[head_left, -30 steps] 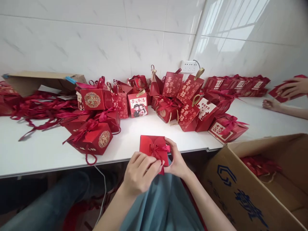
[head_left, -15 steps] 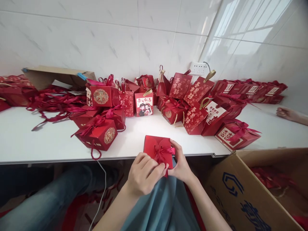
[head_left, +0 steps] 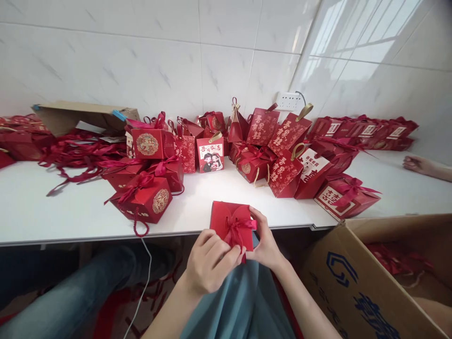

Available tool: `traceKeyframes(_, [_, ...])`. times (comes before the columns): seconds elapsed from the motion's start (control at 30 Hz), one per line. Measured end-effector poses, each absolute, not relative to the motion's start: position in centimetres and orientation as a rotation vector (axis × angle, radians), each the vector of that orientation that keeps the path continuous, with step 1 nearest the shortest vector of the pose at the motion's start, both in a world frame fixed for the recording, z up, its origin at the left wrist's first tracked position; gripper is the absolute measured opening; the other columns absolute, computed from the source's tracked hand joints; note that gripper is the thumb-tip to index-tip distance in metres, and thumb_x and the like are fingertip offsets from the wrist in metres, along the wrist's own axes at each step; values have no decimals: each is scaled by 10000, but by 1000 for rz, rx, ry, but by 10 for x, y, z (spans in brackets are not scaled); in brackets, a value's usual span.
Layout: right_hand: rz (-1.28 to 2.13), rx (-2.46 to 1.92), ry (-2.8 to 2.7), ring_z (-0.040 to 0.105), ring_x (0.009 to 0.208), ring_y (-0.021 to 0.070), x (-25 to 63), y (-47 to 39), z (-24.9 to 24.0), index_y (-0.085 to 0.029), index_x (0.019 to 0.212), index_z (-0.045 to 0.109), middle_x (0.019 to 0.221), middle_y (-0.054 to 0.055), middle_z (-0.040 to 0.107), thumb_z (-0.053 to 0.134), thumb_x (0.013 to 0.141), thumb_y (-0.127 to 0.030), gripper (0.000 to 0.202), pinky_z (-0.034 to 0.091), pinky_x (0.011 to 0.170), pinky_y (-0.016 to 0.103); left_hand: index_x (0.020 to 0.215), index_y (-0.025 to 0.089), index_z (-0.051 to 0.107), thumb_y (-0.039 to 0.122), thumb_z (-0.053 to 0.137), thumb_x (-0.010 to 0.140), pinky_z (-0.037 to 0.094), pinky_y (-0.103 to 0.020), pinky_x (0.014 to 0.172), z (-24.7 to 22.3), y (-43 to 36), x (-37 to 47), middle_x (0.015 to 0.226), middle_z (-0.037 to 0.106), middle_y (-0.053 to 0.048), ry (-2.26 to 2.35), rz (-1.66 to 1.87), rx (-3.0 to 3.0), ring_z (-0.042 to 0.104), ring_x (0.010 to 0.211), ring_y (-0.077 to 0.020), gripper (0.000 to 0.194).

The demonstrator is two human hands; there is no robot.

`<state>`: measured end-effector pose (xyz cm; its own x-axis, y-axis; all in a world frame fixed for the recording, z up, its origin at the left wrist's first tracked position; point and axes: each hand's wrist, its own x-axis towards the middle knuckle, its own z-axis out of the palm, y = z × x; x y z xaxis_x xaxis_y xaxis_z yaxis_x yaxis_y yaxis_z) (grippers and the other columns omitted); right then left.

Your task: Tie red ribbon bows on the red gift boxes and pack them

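A small red gift box (head_left: 221, 217), with a red ribbon (head_left: 238, 229) tied in a bow on its top face, is held over my lap at the table's front edge. My right hand (head_left: 265, 242) grips the box along its right side, thumb below and fingers behind. Closed over the near left part of the box, my left hand (head_left: 212, 261) pinches a tail of the ribbon between thumb and forefinger. The box's underside is hidden.
Several red gift boxes (head_left: 143, 200) stand on the white table (head_left: 197, 207), beside loose ribbons (head_left: 77, 150). An open cardboard carton (head_left: 339, 263) at right holds red items; another person's arm (head_left: 434, 310) reaches in. A co-worker's hand (head_left: 416, 165) rests far right.
My hands and the box have barely moved. Another person's arm has come into view at the carton in the lower right. The camera view has shifted slightly.
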<state>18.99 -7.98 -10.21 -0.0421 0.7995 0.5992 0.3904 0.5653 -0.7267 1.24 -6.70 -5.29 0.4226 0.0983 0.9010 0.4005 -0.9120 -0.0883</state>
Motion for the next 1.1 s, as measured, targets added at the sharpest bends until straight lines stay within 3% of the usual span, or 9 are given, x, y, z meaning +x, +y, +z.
traceKeyframes(0.3, [306, -733, -1576, 419, 1276, 306, 182, -96, -77, -316, 1369, 296, 1376, 114, 407, 826, 606, -312, 929, 436, 1000, 491, 783, 128, 607, 55, 681, 727, 461, -268, 558, -16, -104, 5, 540, 594, 54, -434, -1584, -2436, 512, 472, -53, 118])
traceKeyframes(0.47, [269, -752, -1580, 418, 1273, 299, 187, -108, -50, -362, 1365, 296, 1373, 88, 412, 762, 679, -239, 839, 404, 1014, 524, 801, 183, 594, 98, 685, 746, 466, -286, 495, 4, -125, 8, 509, 598, 68, -556, -1645, -2485, 502, 446, -66, 136])
traceKeyframes(0.63, [300, -773, -1586, 402, 1284, 308, 192, -114, -47, -376, 1368, 302, 1389, 72, 399, 778, 673, -252, 851, 391, 1025, 527, 799, 210, 589, 121, 653, 772, 486, -295, 519, 7, -126, 11, 542, 575, 68, -658, -1818, -2523, 489, 468, -74, 113])
traceKeyframes(0.77, [446, -915, -1542, 425, 1275, 311, 199, -123, -47, -355, 1356, 347, 1380, 71, 419, 827, 593, -413, 903, 394, 1044, 473, 734, 192, 574, 131, 610, 804, 431, -228, 488, 16, -92, 1, 575, 524, 54, -1044, -1949, -2418, 485, 499, -67, 99])
traceKeyframes(0.83, [548, -1018, -1418, 457, 1248, 332, 206, -127, -46, -333, 1376, 321, 1386, 88, 416, 810, 524, -558, 1007, 427, 1015, 474, 666, 177, 561, 189, 624, 799, 379, -201, 444, 12, -64, -3, 527, 497, 64, -1386, -1693, -2471, 468, 462, -61, 148])
traceKeyframes(0.9, [639, -1072, -1226, 473, 1234, 345, 215, -130, -43, -315, 1411, 258, 1380, 105, 438, 695, 554, -707, 1038, 455, 977, 498, 655, 174, 573, 253, 617, 799, 373, -198, 428, -1, -38, 1, 516, 526, 62, -1553, -1418, -2594, 498, 449, -74, 170])
traceKeyframes(1.0, [840, -1059, -988, 512, 1196, 342, 233, -133, -37, -304, 1413, 278, 1305, 115, 535, 325, 706, -838, 887, 483, 903, 557, 827, 162, 621, 302, 562, 830, 513, -241, 634, -36, -16, 26, 749, 676, -11, -1312, -1261, -2810, 649, 702, -136, 153])
traceKeyframes(1.1, [1078, -991, -889, 563, 1136, 328, 252, -140, -29, -338, 1321, 429, 1274, 88, 578, 128, 779, -799, 773, 472, 869, 613, 1151, 132, 570, 383, 597, 789, 484, -396, 933, -70, -14, 53, 1196, 629, -136, -979, -934, -2917, 582, 1128, -252, 441])
